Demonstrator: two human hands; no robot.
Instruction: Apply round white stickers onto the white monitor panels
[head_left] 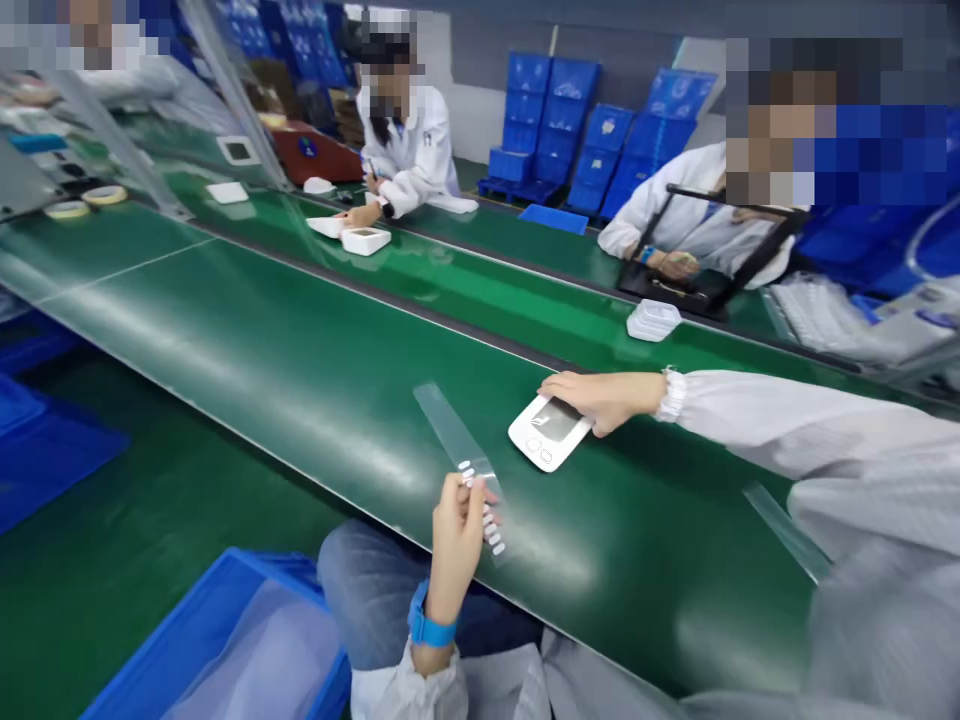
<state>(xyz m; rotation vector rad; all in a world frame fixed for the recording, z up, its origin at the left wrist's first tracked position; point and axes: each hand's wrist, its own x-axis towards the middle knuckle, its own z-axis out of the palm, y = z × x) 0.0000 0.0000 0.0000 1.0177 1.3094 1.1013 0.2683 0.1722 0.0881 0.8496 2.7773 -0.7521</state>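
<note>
A clear plastic strip with a row of small white oval pieces lies slantwise near the front edge of the green table. My left hand, with a blue band at its wrist, pinches this strip where the white pieces are. To the right of the strip is a white device with a grey screen and two round marks, its face up. My right hand grips the device by its far right edge, the fingers over its top corner.
Beyond my hands a conveyor carries white casings and stacked white trays. Another clear strip lies right. People work across the line. A blue bin stands lower left.
</note>
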